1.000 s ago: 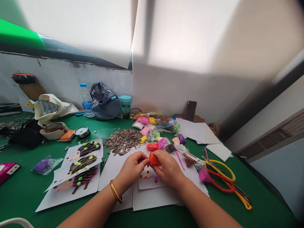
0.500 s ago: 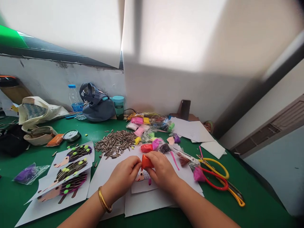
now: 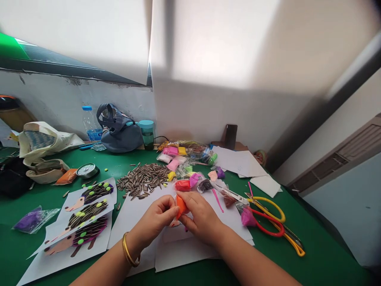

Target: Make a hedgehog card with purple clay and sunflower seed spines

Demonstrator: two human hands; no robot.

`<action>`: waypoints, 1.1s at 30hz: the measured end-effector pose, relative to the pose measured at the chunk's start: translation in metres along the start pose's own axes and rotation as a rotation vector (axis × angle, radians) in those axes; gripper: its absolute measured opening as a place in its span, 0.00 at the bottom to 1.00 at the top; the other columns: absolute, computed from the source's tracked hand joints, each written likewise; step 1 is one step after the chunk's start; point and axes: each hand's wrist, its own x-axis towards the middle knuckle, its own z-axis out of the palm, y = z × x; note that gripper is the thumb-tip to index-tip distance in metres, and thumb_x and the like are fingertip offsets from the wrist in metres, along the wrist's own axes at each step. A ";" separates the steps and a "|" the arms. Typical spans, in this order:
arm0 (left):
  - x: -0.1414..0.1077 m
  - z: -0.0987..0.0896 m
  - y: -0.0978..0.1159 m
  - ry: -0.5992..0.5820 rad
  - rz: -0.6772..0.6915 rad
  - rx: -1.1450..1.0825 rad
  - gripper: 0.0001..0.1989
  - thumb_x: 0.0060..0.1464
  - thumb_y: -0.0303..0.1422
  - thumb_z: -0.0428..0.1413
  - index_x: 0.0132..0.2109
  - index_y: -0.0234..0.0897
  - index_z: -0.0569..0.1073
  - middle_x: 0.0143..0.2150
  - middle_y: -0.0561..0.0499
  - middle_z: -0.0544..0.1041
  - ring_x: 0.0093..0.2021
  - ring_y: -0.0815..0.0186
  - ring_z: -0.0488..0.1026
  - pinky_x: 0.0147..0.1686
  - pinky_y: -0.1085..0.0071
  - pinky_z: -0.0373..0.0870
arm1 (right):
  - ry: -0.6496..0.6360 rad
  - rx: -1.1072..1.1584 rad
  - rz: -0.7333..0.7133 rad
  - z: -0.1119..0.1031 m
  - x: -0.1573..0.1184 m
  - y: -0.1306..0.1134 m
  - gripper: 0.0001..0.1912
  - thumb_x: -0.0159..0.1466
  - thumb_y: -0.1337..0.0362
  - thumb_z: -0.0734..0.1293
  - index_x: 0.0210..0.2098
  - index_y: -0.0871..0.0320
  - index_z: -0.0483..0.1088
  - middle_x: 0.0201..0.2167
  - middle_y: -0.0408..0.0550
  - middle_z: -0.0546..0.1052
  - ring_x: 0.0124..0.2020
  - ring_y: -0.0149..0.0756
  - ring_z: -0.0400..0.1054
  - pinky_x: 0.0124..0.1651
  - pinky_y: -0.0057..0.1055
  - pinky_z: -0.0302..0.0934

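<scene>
Both hands' fingers pinch the orange packet (image 3: 181, 205), left hand (image 3: 159, 216) and right hand (image 3: 201, 212), its long axis running away from the wearer, upper end tilting slightly left.

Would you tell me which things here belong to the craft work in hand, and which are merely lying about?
Probably part of the job: orange packet, striped seeds, hedgehog pictures, scissors.
Apparently just lying about: blue handbag, water bottle, phone, lidded cup.
</scene>
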 end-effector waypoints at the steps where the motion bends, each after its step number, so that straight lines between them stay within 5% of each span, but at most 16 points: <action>1: -0.001 0.000 0.000 0.001 0.005 0.007 0.16 0.54 0.42 0.58 0.29 0.37 0.62 0.24 0.57 0.65 0.25 0.72 0.62 0.27 0.75 0.59 | -0.002 0.011 -0.001 0.000 0.000 0.000 0.28 0.65 0.58 0.64 0.63 0.56 0.57 0.56 0.56 0.70 0.56 0.45 0.63 0.57 0.45 0.61; 7: 0.002 0.000 0.000 0.122 0.115 0.134 0.15 0.60 0.44 0.51 0.31 0.37 0.66 0.27 0.55 0.66 0.28 0.70 0.65 0.32 0.72 0.64 | 0.119 0.047 0.019 -0.003 0.004 0.009 0.26 0.63 0.65 0.65 0.59 0.55 0.59 0.53 0.54 0.71 0.53 0.43 0.65 0.56 0.42 0.62; 13: 0.007 -0.003 -0.005 0.233 0.136 0.165 0.15 0.61 0.45 0.50 0.41 0.37 0.68 0.32 0.54 0.69 0.31 0.68 0.68 0.34 0.71 0.67 | 0.333 -0.206 0.242 -0.031 0.041 0.059 0.19 0.63 0.66 0.63 0.54 0.59 0.64 0.50 0.56 0.72 0.52 0.44 0.66 0.55 0.43 0.61; 17: 0.007 -0.005 -0.007 0.226 0.140 0.182 0.16 0.60 0.46 0.50 0.40 0.37 0.68 0.31 0.54 0.69 0.31 0.68 0.69 0.35 0.70 0.68 | 0.037 -0.456 0.469 -0.053 0.063 0.084 0.18 0.68 0.60 0.58 0.55 0.57 0.67 0.55 0.53 0.71 0.57 0.40 0.63 0.57 0.36 0.59; 21: 0.008 -0.008 -0.008 0.267 0.164 0.210 0.16 0.60 0.46 0.49 0.41 0.37 0.69 0.32 0.52 0.70 0.32 0.66 0.69 0.35 0.69 0.68 | -0.023 -0.572 0.699 -0.075 0.061 0.104 0.20 0.69 0.54 0.56 0.49 0.57 0.72 0.48 0.58 0.75 0.50 0.45 0.68 0.50 0.38 0.61; 25: 0.012 -0.013 -0.012 0.316 0.192 0.323 0.16 0.61 0.45 0.48 0.39 0.37 0.70 0.31 0.51 0.71 0.33 0.65 0.70 0.36 0.68 0.68 | -0.148 -0.649 0.960 -0.090 0.053 0.129 0.25 0.60 0.47 0.65 0.42 0.63 0.75 0.41 0.64 0.77 0.45 0.52 0.71 0.43 0.41 0.63; 29: 0.014 -0.017 -0.018 0.293 0.208 0.652 0.14 0.61 0.41 0.48 0.43 0.39 0.73 0.40 0.47 0.76 0.41 0.59 0.72 0.43 0.63 0.67 | -0.223 -0.650 1.000 -0.092 0.051 0.141 0.18 0.59 0.53 0.67 0.40 0.60 0.76 0.40 0.59 0.78 0.43 0.49 0.73 0.41 0.37 0.64; 33: 0.014 -0.021 -0.023 0.219 0.173 0.848 0.16 0.61 0.39 0.47 0.50 0.40 0.73 0.50 0.45 0.76 0.49 0.56 0.71 0.49 0.60 0.65 | -0.139 -0.667 0.945 -0.093 0.049 0.130 0.18 0.61 0.66 0.63 0.50 0.60 0.73 0.46 0.61 0.76 0.47 0.48 0.71 0.45 0.36 0.63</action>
